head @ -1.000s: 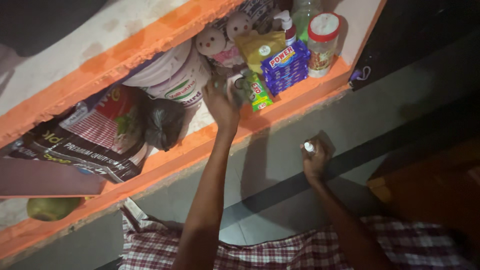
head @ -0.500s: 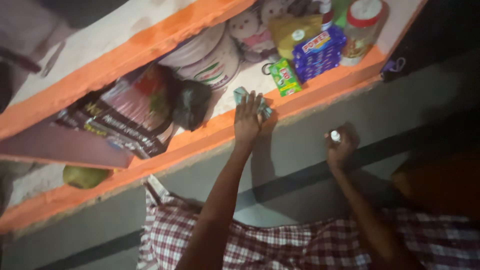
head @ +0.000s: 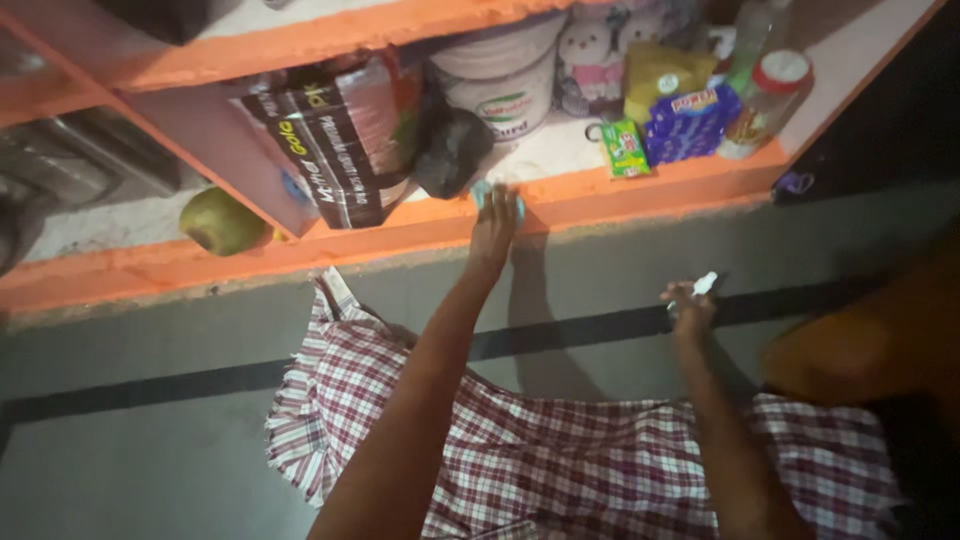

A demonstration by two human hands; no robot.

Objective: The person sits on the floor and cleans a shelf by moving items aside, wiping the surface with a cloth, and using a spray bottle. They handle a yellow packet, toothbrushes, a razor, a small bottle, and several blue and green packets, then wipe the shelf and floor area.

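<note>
Left hand (head: pixel 495 225) grips a small teal packet (head: pixel 497 196) against the orange shelf ledge (head: pixel 640 195), at 12 o'clock from the checked cloth (head: pixel 560 460). Right hand (head: pixel 688 305), at 3 o'clock of the left, pinches one small white object (head: pixel 704 283). Step in hand looks like lifting the packet off the shelf; next needs a clean pull clear of the black bag (head: pixel 452 150). Counted: one white tub (head: pixel 510 95), one red-lidded jar (head: pixel 765 105), one green fruit (head: pixel 222 220).

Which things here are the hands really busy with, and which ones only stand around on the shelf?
In hand:
left hand on a small bluish packet at the shelf edge
right hand holding a small white thing

Standing around:
white tub
green fruit
red-lidded jar
blue packets
</note>
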